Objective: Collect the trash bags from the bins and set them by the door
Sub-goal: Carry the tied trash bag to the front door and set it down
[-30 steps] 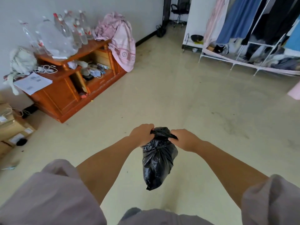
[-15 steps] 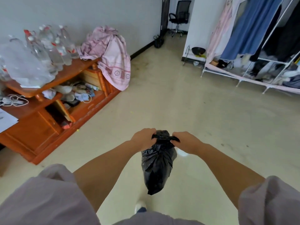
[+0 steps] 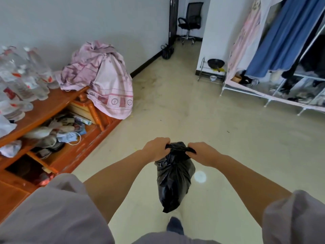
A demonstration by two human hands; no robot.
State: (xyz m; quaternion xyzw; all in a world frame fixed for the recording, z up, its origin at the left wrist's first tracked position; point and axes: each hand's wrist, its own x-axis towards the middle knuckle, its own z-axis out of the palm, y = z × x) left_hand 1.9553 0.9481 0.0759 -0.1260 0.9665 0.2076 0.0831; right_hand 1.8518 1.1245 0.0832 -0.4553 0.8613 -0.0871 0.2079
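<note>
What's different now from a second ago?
The person has walked forward: the wooden cabinet slid closer on the left, and the office chair looks nearer. Both the left hand and right hand still hold the black trash bag by its top.

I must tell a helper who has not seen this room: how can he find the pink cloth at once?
Find the orange wooden cabinet along the grey wall on the left. On its far end, beyond the clear plastic bottles, lies the pink cloth, piled up and hanging over the edge toward the floor. It is the only crumpled fabric there, with a band of circles near its hem.
</note>
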